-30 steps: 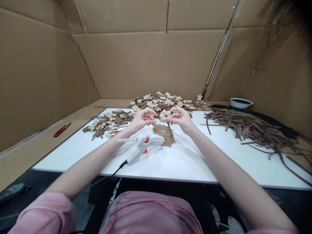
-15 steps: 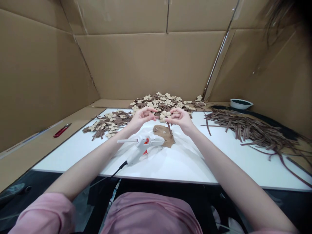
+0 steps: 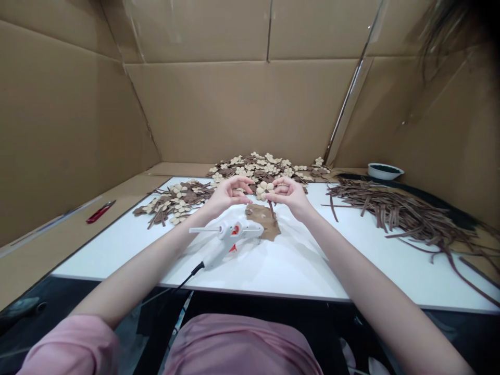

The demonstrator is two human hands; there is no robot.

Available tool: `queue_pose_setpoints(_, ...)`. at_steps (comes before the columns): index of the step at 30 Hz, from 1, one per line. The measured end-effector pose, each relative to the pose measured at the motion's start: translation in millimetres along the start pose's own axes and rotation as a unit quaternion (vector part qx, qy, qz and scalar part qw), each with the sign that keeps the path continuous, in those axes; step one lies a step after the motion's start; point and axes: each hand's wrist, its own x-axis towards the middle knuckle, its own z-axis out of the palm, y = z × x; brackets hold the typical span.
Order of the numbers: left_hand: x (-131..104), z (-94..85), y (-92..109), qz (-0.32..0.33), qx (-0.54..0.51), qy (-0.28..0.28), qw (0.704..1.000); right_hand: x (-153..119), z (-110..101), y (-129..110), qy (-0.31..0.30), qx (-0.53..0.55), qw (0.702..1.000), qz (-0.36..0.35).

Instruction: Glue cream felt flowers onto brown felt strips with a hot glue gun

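Flower (image 3: 265, 190) between fingertips of the right hand (image 3: 289, 197)

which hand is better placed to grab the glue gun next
Probably the left hand: it looks empty, and the glue gun's handle lies on its side of the board. The right hand is holding the cream flower with its brown strip.
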Motion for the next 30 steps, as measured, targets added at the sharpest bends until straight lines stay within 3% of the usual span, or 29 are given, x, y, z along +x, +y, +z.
queue_pose_setpoints(10,0,-0.5,-4,-0.023,0.042,0.004,0.999,1,0,1,-0.006,0.01,1.0,0.0)
queue_pose_setpoints(20,3,-3.5,-8,0.011,0.055,0.03,0.998,0,1,0,-0.005,0.008,1.0,0.0)
queue_pose_setpoints(30,1,-2.0,-13,0.006,0.029,-0.019,0.999,0,2,-1,-0.007,0.004,1.0,-0.003)
